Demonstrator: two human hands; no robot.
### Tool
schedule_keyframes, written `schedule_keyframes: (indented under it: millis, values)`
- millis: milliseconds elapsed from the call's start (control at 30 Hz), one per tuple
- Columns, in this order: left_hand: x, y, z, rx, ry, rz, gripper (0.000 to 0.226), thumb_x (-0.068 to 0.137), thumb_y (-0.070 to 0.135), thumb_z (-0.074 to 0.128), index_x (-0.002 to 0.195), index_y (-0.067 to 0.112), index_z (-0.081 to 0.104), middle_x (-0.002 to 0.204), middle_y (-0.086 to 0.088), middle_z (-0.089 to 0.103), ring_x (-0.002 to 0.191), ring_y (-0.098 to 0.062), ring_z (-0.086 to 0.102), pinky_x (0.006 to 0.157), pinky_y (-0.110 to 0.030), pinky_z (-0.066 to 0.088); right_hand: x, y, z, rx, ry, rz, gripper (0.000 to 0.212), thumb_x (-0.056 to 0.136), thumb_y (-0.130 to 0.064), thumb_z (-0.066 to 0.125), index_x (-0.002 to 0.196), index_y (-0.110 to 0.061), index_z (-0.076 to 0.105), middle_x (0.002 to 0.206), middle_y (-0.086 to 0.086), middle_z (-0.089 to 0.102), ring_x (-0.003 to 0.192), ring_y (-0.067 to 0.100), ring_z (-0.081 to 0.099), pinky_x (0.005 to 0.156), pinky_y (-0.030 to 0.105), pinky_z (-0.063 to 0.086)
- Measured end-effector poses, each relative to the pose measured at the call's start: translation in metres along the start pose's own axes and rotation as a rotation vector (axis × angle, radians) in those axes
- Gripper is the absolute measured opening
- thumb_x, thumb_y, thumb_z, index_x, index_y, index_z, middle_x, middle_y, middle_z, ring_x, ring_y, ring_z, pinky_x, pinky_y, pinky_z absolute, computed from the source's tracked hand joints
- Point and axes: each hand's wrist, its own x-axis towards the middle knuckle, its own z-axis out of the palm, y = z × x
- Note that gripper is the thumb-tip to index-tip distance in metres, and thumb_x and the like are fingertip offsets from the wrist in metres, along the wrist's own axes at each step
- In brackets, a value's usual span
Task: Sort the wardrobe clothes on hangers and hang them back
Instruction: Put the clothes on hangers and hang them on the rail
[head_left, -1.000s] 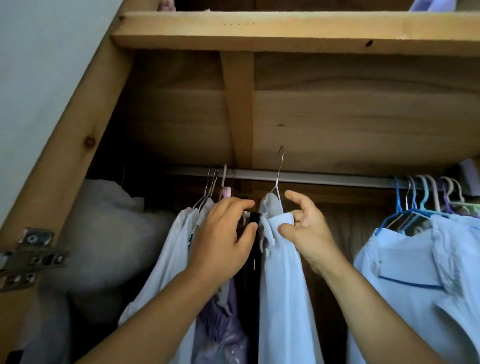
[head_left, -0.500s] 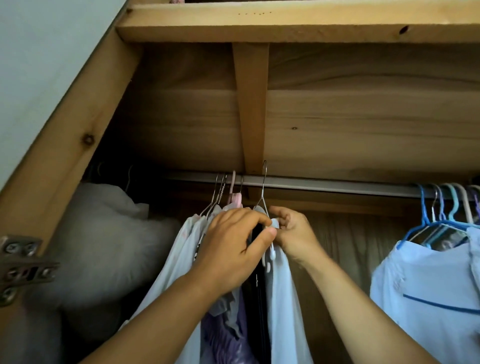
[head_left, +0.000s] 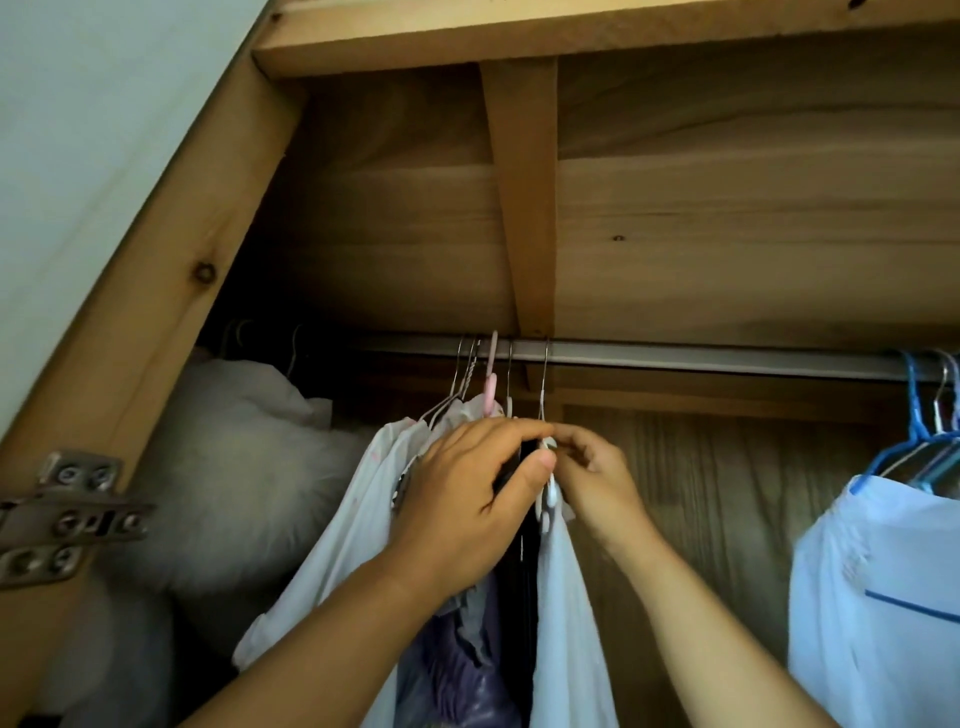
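1. While my left hand (head_left: 467, 499) is curled over the bunched tops of the clothes, thumb pressed against the white hanger (head_left: 549, 493), my right hand (head_left: 592, 475) pinches that same hanger from the other side, fingers bent tight around it.
2. That hanger carries the pale blue shirt (head_left: 569, 623), which drops straight down under my right wrist. Its wire hook (head_left: 544, 374) is over the rail (head_left: 701, 359).
3. Jammed right up against it on the left: something black (head_left: 514, 577), a purple piece (head_left: 457, 670), and a white shirt (head_left: 343, 545), all hanging from thin wire hooks plus one pink hanger (head_left: 491, 379).
4. Further left there's a white fluffy thing (head_left: 234, 467) stuffed in the corner, can't tell what it is exactly.
5. Way off to the right, well apart from my bunch, another light blue shirt (head_left: 878, 597) hangs on blue hangers (head_left: 914, 415).
6. Metal door hinge (head_left: 67, 514) sits on the wardrobe frame (head_left: 156, 322) at the left edge.
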Motion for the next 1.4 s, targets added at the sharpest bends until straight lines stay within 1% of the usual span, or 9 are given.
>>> schedule_keyframes:
  millis: [200, 333, 400, 500, 633, 700, 833, 1167, 1400]
  values:
    - [-0.003, 0.008, -0.007, 0.005, -0.037, -0.08, 0.044, 0.09, 0.055, 0.033, 0.128, 0.039, 0.051, 0.123, 0.022, 0.053, 0.118, 0.009, 0.041, 0.097, -0.012, 0.032, -0.004, -0.011, 0.002, 0.031, -0.021, 0.053, 0.041, 0.09, -0.014, 0.06, 0.13, -0.01, 0.053, 0.121, 0.007, 0.061, 0.112, 0.018, 0.057, 0.085, 0.023, 0.049]
    - [-0.003, 0.014, -0.017, 0.004, -0.03, -0.112, 0.061, 0.084, 0.064, 0.025, 0.132, 0.035, 0.051, 0.13, 0.017, 0.054, 0.124, 0.002, 0.042, 0.103, -0.025, 0.037, -0.009, -0.021, 0.003, 0.086, -0.037, 0.056, 0.043, 0.091, -0.019, 0.059, 0.132, -0.01, 0.051, 0.118, 0.006, 0.062, 0.097, 0.01, 0.058, 0.067, 0.012, 0.043]
    - [-0.006, 0.018, -0.023, 0.016, -0.028, -0.116, 0.061, 0.085, 0.064, 0.026, 0.133, 0.035, 0.05, 0.131, 0.017, 0.053, 0.125, 0.001, 0.042, 0.104, -0.028, 0.038, -0.016, -0.024, 0.001, 0.104, -0.014, 0.041, 0.044, 0.09, -0.022, 0.06, 0.132, -0.013, 0.051, 0.118, 0.004, 0.061, 0.098, 0.012, 0.058, 0.069, 0.015, 0.044]
    - [-0.013, 0.025, -0.031, 0.037, -0.024, -0.123, 0.052, 0.088, 0.056, 0.036, 0.135, 0.034, 0.047, 0.135, 0.016, 0.05, 0.128, 0.0, 0.039, 0.105, -0.027, 0.037, -0.032, -0.029, -0.003, 0.077, 0.035, -0.021, 0.046, 0.088, -0.022, 0.064, 0.132, -0.02, 0.05, 0.115, -0.011, 0.057, 0.101, 0.005, 0.055, 0.079, 0.017, 0.044]
    - [-0.031, 0.038, -0.039, 0.09, -0.024, -0.141, 0.049, 0.091, 0.045, 0.046, 0.138, 0.034, 0.042, 0.137, 0.014, 0.047, 0.127, 0.001, 0.039, 0.099, -0.014, 0.033, -0.068, -0.034, -0.002, 0.013, 0.072, -0.157, 0.045, 0.084, -0.022, 0.068, 0.121, -0.037, 0.048, 0.116, -0.016, 0.051, 0.09, -0.001, 0.054, 0.071, 0.014, 0.045]
    - [-0.044, 0.045, -0.045, 0.129, -0.003, -0.161, 0.05, 0.088, 0.045, 0.047, 0.137, 0.033, 0.044, 0.133, 0.016, 0.048, 0.122, 0.003, 0.04, 0.093, -0.004, 0.029, -0.089, -0.037, 0.001, -0.019, 0.072, -0.236, 0.047, 0.084, -0.019, 0.069, 0.124, -0.032, 0.049, 0.112, -0.022, 0.048, 0.083, -0.003, 0.055, 0.067, 0.011, 0.046]
    - [-0.081, 0.066, -0.064, 0.219, 0.047, -0.163, 0.047, 0.087, 0.046, 0.046, 0.128, 0.024, 0.054, 0.117, 0.014, 0.055, 0.111, -0.001, 0.05, 0.087, -0.005, 0.037, -0.135, -0.042, 0.014, -0.036, 0.063, -0.397, 0.05, 0.078, -0.031, 0.067, 0.124, -0.022, 0.052, 0.106, -0.01, 0.052, 0.077, 0.006, 0.055, 0.066, 0.009, 0.045]
    - [-0.23, 0.163, -0.149, 0.529, -0.071, -0.462, 0.035, 0.088, 0.042, 0.05, 0.114, 0.023, 0.062, 0.098, 0.01, 0.064, 0.083, -0.006, 0.063, 0.069, -0.033, 0.053, -0.277, -0.065, 0.076, 0.305, -0.171, -0.429, 0.037, 0.081, -0.022, 0.063, 0.115, -0.007, 0.061, 0.097, 0.002, 0.06, 0.071, 0.008, 0.055, 0.068, 0.018, 0.047]
    - [-0.334, 0.275, -0.241, 0.898, -0.113, -0.799, 0.037, 0.084, 0.052, 0.045, 0.107, 0.031, 0.065, 0.08, 0.021, 0.063, 0.07, 0.004, 0.06, 0.063, -0.022, 0.052, -0.4, -0.115, 0.13, 0.551, -0.513, -0.346, 0.027, 0.084, -0.023, 0.062, 0.107, -0.011, 0.066, 0.078, -0.006, 0.063, 0.069, 0.005, 0.058, 0.065, 0.012, 0.046]
